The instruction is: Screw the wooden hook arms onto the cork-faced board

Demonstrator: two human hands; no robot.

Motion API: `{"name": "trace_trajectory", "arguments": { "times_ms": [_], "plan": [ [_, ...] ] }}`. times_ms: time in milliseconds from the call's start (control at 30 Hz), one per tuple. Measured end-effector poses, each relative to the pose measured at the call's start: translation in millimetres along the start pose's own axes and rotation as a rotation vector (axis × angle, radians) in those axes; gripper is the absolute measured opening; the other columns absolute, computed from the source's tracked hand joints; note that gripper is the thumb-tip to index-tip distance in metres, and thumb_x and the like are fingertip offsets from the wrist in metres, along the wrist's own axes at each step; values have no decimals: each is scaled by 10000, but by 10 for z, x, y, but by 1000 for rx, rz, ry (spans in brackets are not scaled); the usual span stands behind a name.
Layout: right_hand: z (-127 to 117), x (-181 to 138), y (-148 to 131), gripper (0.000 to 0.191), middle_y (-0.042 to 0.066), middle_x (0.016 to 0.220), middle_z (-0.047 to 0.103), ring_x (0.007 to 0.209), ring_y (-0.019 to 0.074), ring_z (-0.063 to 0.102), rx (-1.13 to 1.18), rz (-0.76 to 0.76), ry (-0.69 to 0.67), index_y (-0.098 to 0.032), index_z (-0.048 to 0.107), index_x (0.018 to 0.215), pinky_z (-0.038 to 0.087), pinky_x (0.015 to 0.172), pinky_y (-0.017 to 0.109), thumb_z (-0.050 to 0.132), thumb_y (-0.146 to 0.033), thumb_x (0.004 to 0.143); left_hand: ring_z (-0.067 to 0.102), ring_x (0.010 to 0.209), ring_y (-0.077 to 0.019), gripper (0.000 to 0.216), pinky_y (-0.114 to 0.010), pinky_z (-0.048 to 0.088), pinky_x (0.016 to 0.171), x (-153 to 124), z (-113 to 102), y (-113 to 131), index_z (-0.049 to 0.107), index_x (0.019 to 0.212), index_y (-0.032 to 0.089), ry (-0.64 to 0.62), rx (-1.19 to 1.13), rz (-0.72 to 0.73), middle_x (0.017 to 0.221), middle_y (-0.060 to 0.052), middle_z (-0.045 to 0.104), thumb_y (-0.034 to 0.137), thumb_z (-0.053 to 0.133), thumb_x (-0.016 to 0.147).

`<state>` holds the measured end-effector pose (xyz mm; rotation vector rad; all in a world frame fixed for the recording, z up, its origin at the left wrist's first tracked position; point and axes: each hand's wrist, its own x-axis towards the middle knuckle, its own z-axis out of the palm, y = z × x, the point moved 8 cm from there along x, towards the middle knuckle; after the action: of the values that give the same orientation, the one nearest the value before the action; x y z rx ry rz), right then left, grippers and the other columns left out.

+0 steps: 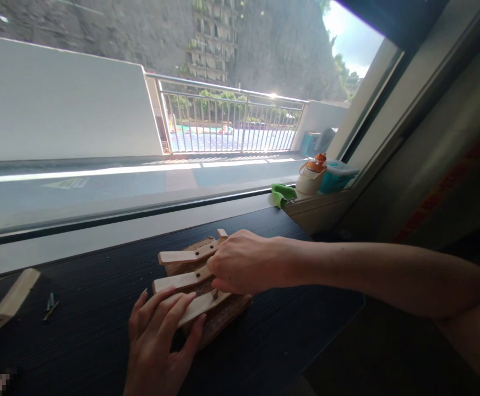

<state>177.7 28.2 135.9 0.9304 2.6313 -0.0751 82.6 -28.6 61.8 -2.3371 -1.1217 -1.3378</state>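
Note:
Three curved wooden slats lie across rough brown wooden blocks on the dark table. My left hand (159, 330) grips the nearest slat (196, 309), fingers over its far side and thumb on the near side. At that slat's right part, a small screw (215, 294) stands upright. My right hand (242, 264) is closed in a pinch around the screw's upper end, and its fingers hide most of it. Beyond are the middle slat (174, 282) and the far slat (182, 257), both with dark holes. A rough wooden block (219, 323) shows under the nearest slat.
Another curved wooden piece (6, 308) lies at the table's left, beside several loose screws (50, 306). A green cloth (283, 194), a cream bottle (309, 180) and a teal box (337, 177) stand by the window. The dark table (112, 258) ends at the right.

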Motion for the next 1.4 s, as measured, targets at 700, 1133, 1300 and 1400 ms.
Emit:
{"name": "trace_trajectory", "arguments": {
  "times_ms": [700,1133,1300,1400],
  "plan": [
    [-3,-149,-383,374,76,1078,596,910,183,561,118,-326,281,-142,486,1188,370,595,290,550,-186,823,568,969,-276,224,-569,375,959,-15,8,-16,583,965,157,-34,-5,-16,881,-99,661,159,651,752],
    [753,-251,-602,145,45,902,610,716,167,554,72,-453,92,-224,669,885,188,409,277,598,-251,762,572,1014,-258,341,-539,352,1011,-24,25,-101,579,1056,199,-37,0,-71,933,-65,687,193,684,732],
    [1181,-234,-697,145,36,840,596,667,150,546,33,-468,134,-198,658,773,267,420,278,527,-166,826,574,1018,-254,330,-540,351,1012,-37,35,-94,579,1056,214,-38,-3,-81,950,-57,689,195,675,741],
    [1248,-176,-662,167,30,738,606,667,148,563,18,-489,137,-163,634,707,314,469,287,519,-107,815,580,1005,-253,314,-542,358,1002,-25,36,-88,581,1047,212,-36,4,-71,949,-59,690,199,670,746]
  ]
}}
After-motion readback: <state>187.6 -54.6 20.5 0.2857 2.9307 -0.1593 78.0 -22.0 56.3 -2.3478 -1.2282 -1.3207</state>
